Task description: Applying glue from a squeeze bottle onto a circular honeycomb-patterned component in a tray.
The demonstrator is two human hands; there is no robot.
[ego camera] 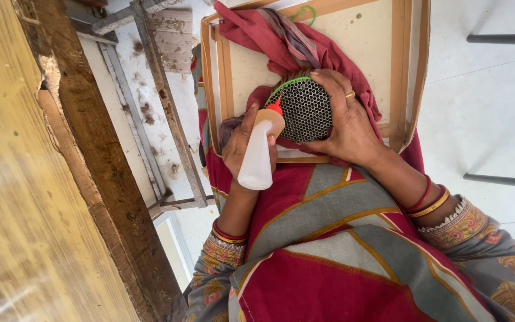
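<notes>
Left hand (pixel 242 140): fingers curled close together around white squeeze bottle (pixel 257 160), thumb on the near side. Red nozzle (pixel 276 108) tipped up and right, touching the green rim (pixel 282 87) of the round black mesh disc (pixel 306 111).

Right hand (pixel 353 128): cupped over the disc's right side, fingers spread along the top edge, thumb under the bottom edge. Gold ring (pixel 350 94) on one finger, red and gold bangles (pixel 427 203) at the wrist.

Disc position: held on edge over the lap, in front of a shallow wooden frame tray (pixel 402 71), against bunched red cloth (pixel 257 30). Brown fibre tuft just above the disc, partly hidden by the fingers.

Left of view: rough wooden beam (pixel 90 179), close to the camera. Right: pale floor (pixel 484 107).
</notes>
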